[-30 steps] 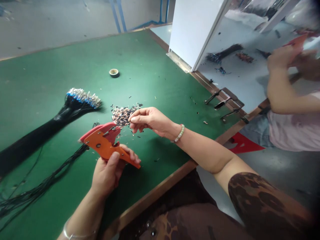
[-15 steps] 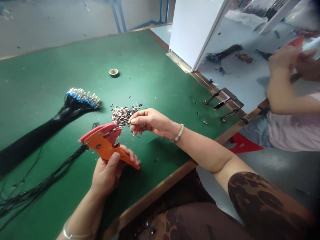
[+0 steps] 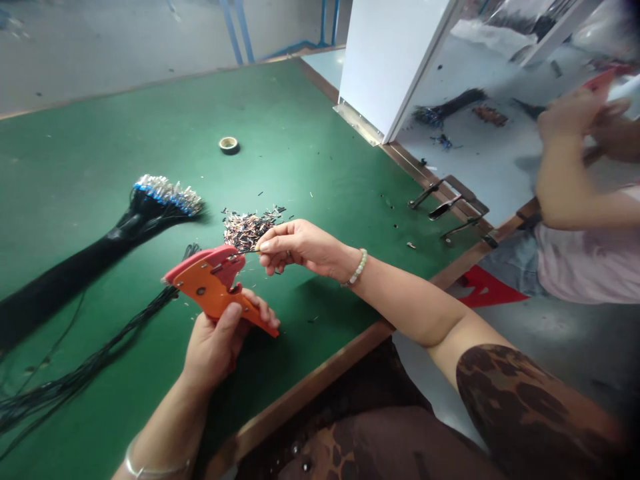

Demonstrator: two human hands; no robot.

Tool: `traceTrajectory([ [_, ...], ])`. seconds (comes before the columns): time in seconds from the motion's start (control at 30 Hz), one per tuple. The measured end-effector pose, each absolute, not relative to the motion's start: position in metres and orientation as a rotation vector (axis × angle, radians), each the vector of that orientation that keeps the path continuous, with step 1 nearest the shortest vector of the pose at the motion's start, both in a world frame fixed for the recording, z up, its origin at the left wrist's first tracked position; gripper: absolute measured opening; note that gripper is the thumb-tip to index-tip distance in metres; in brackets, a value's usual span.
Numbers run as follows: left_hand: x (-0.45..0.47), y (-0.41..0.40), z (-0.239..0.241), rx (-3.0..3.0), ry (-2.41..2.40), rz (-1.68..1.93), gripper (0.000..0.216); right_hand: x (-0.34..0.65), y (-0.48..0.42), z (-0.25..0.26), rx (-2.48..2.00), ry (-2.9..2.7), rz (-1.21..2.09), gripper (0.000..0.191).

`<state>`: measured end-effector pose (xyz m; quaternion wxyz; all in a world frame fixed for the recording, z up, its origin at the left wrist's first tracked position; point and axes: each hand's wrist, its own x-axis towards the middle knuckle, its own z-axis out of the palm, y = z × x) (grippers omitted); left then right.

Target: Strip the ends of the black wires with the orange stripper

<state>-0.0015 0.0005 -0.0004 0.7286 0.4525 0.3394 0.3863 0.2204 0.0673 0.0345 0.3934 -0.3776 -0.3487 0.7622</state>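
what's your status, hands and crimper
left hand gripping orange crimping pliers; right hand pinching small terminal at pliers' head; loose terminal pile behind; black wire bundle beside

Just behind the right hand [image 3: 295,250], a pale green bead bracelet [image 3: 358,267] on the wrist; behind the left hand [image 3: 215,350], a thin silver bangle [image 3: 156,471]; farther along the right arm, a brown leopard-print sleeve [image 3: 520,407].

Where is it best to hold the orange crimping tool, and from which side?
Probably hold the orange crimping tool by its long tapered handle, coming from below, as the left hand does: the handle runs away from the red head, which stays free.
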Motion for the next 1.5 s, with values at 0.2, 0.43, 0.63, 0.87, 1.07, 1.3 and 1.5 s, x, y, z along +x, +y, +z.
traceTrajectory([
  [0.2, 0.000, 0.000, 0.002, 0.997, 0.748, 0.856, 0.036, 0.224, 0.069, 0.037, -0.947, -0.977, 1.867, 0.007],
  [0.43, 0.002, -0.001, 0.005, 0.996, 0.769, 0.867, 0.038, 0.225, 0.069, 0.036, -0.970, -1.030, 1.836, 0.008],
  [0.63, 0.003, -0.001, 0.006, 1.042, 0.789, 0.878, 0.041, 0.227, 0.069, 0.038, -0.965, -1.088, 1.810, 0.009],
  [0.87, 0.005, -0.005, 0.006, 1.044, 0.842, 0.910, 0.040, 0.229, 0.066, 0.045, -0.959, -1.160, 1.759, 0.011],
  [1.07, 0.004, -0.006, 0.001, 1.047, 0.889, 0.934, 0.041, 0.229, 0.064, 0.048, -0.960, -1.202, 1.738, 0.011],
  [1.3, 0.008, -0.008, 0.003, 1.049, 0.930, 0.964, 0.046, 0.229, 0.063, 0.045, -0.929, -1.212, 1.717, 0.012],
  [1.5, 0.009, -0.009, -0.001, 1.027, 0.954, 0.992, 0.045, 0.227, 0.064, 0.039, -0.884, -1.188, 1.700, 0.020],
])
